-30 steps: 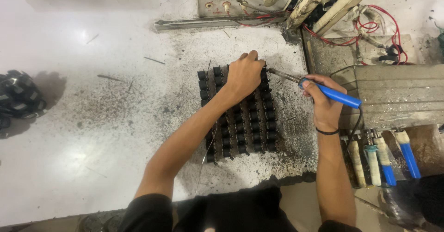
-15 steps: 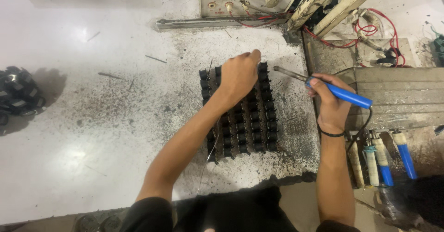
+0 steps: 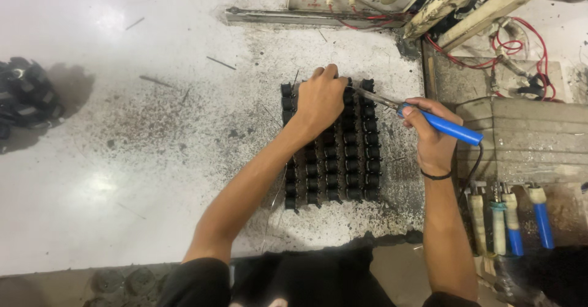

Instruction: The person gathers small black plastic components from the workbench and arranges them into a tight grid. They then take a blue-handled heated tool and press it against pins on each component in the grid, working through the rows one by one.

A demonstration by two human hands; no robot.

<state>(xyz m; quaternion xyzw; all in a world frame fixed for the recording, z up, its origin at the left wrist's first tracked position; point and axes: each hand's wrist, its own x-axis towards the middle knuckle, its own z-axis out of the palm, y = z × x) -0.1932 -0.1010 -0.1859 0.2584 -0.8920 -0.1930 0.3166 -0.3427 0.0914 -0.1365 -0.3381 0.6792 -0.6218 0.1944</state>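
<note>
Left hand (image 3: 320,102): pressed flat on the top rows of the black component block (image 3: 334,154), fingers curled over its far edge; grip closed on nothing loose.
Right hand (image 3: 429,137): grip closed around the blue-handled soldering iron (image 3: 450,127).
Iron axis: slants from lower right up to the left, tip meeting the block's upper right corner, probably touching, though the left hand hides it.
Block: on the sooty tabletop (image 3: 184,129), long axis running away from the person.
Nearer hand: left, on top.

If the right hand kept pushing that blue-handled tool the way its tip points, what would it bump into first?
Probably the left hand, resting on the black block of parts; the right hand aims the soldering iron at it, though depth is unclear.
</note>
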